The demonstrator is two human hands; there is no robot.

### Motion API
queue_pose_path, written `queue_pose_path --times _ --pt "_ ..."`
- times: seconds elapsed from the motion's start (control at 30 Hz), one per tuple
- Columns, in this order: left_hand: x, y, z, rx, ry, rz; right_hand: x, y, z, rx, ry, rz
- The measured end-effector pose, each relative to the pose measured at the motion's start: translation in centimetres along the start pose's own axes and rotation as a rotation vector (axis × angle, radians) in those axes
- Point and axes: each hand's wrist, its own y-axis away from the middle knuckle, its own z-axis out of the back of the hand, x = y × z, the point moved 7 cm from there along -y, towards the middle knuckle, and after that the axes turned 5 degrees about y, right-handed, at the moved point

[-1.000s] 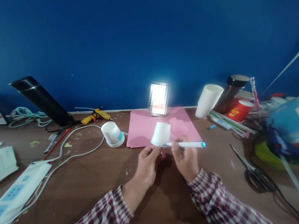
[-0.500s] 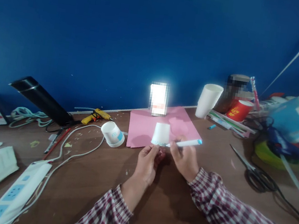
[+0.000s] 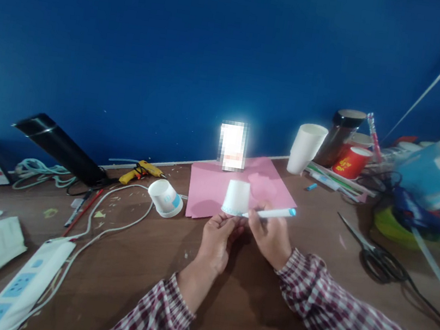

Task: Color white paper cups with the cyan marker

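Between my hands is a white paper cup (image 3: pixel 237 195), its wide rim toward me and light-blue marks along that edge. My left hand (image 3: pixel 217 239) pinches the cup at the rim with closed fingers. My right hand (image 3: pixel 271 233) is closed round a white marker (image 3: pixel 273 212) with a blue end, its tip touching or very near the cup's rim. Behind the cup lie pink paper sheets (image 3: pixel 204 185). A second paper cup (image 3: pixel 165 199), white with a blue patch, sits tilted to the left.
Left are a power strip (image 3: pixel 20 284), a yellow glue gun (image 3: pixel 141 171) and a black cylinder (image 3: pixel 61 147). Right are scissors (image 3: pixel 375 257), a small blue cap (image 3: pixel 311 187), stacked white cups (image 3: pixel 307 148) and a red cup (image 3: pixel 351 162). A blue wall (image 3: pixel 178 59) stands behind.
The marker tip has shifted very slightly left along the cup's rim, and my left fingers have moved a little at the rim. The rest looks unchanged.
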Motion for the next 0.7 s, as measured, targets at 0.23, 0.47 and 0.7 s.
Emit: queue_pose_path --times 0.23,0.47,0.7 --pt "0.06 0.04 0.17 -0.027 -0.001 -0.014 0.09 0.11 0.06 -0.018 -0.007 0.008" --pt "-0.09 0.25 0.15 -0.058 -0.014 -0.005 0.05 -0.01 0.37 -0.035 -0.022 -0.005" --pt "-0.06 0.28 0.18 -0.045 -0.011 -0.002 -0.1 -0.16 0.53 -0.059 -0.01 -0.003"
